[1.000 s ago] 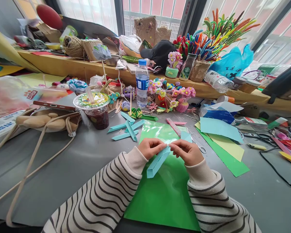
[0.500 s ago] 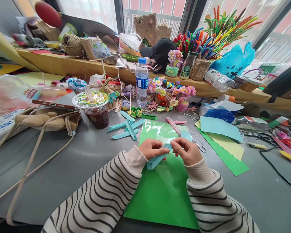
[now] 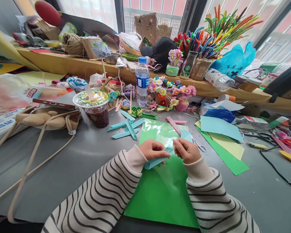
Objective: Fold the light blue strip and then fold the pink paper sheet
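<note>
My left hand (image 3: 152,149) and my right hand (image 3: 186,150) both pinch a folded light-blue paper strip (image 3: 157,160) just above a green paper sheet (image 3: 163,191) lying on the grey table (image 3: 82,155). The strip slants down to the left under my left fingers. Both wrists wear striped sleeves. Several more folded light-blue strips (image 3: 127,126) lie crossed on the table beyond my left hand.
A drink cup with a printed lid (image 3: 95,108) and a water bottle (image 3: 142,81) stand behind. Scissors (image 3: 199,145), blue, yellow and green paper sheets (image 3: 220,136) lie right. A tan bag with straps (image 3: 43,119) sits left. The wooden ledge (image 3: 87,66) holds craft clutter.
The blue strip has dropped lower and flatter toward the green sheet, with my left fingers closing over its upper end. Both hands stay close together.
</note>
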The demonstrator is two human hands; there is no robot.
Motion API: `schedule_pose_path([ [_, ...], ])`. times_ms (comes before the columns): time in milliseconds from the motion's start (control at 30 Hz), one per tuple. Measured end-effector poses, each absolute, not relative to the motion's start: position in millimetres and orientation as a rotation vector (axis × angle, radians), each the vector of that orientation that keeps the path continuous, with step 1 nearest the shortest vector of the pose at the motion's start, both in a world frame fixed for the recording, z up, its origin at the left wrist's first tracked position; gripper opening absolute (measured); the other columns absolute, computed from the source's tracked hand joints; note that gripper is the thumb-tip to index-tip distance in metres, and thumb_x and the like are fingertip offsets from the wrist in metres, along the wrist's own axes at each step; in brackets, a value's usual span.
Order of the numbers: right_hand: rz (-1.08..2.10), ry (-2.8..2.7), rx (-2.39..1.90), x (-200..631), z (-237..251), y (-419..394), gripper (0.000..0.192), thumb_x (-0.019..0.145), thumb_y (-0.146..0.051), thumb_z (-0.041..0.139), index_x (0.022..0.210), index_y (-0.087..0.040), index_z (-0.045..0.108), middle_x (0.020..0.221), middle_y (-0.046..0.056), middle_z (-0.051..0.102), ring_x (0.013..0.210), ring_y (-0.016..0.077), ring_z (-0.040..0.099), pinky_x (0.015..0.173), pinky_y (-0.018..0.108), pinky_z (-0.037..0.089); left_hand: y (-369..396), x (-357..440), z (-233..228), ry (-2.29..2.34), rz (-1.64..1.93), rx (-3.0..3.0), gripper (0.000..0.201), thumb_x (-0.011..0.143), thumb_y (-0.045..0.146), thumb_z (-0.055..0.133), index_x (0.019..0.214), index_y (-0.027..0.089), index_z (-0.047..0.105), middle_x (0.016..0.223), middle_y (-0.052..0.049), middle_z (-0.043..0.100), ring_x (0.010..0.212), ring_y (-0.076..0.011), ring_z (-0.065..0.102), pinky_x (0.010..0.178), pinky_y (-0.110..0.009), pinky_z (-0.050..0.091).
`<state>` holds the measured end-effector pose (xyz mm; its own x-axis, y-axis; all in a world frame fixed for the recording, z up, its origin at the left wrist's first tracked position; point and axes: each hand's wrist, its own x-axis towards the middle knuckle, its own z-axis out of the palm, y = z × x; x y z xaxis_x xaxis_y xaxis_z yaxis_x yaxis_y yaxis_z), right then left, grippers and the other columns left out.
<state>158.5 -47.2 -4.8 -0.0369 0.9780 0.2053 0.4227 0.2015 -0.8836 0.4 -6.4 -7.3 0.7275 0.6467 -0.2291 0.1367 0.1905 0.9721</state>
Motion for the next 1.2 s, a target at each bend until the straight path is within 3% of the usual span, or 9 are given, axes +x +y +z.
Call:
schedule_pose_path([
  [333,0.766,-1.616,-1.333,154.9,-8.0,-47.4,0.03,0.071,-0.045,0.044,0.055,-0.019,0.047,0.047,-0.002,0.045,0.041,0.0079,0.039,0.039,0.021,0.031,-5.5,0.0,-8.1,0.729,0.411,1.351,0.032,0.056,0.042,0.062,0.061,0.011,0.059,0.047,-0.001,0.057,0.04,-0.0085,0.051,0.039,-0.017,0.038],
  [700,1.041,-1.481,-1.292,147.7,-13.1,-45.5,0.035,0.072,-0.048,0.041,0.052,-0.02,0.038,0.037,-0.008,0.028,0.032,0.0053,0.023,0.034,0.021,0.021,-6.0,0.5,-6.6,0.672,0.45,1.316,0.025,0.06,0.035,0.061,0.058,0.011,0.056,0.049,-0.001,0.058,0.041,-0.0075,0.051,0.038,-0.015,0.037],
  [1033,1.008,-1.498,-1.265,156.1,-8.9,-45.3,0.036,0.075,-0.046,0.038,0.053,-0.018,0.043,0.045,-0.003,0.043,0.038,0.0068,0.039,0.036,0.02,0.03,-5.0,-0.5,-5.9,0.652,0.421,1.311,0.025,0.061,0.036,0.061,0.059,0.011,0.055,0.05,0.0,0.058,0.044,-0.0081,0.052,0.042,-0.017,0.039],
  [1200,1.038,-1.493,-1.258,149.3,-7.6,-48.6,0.031,0.072,-0.042,0.046,0.054,-0.018,0.042,0.04,-0.006,0.039,0.034,0.0045,0.033,0.035,0.019,0.027,-4.7,-0.4,-6.9,0.664,0.415,1.339,0.028,0.06,0.038,0.061,0.059,0.011,0.054,0.05,0.0,0.057,0.044,-0.0078,0.05,0.041,-0.017,0.036],
])
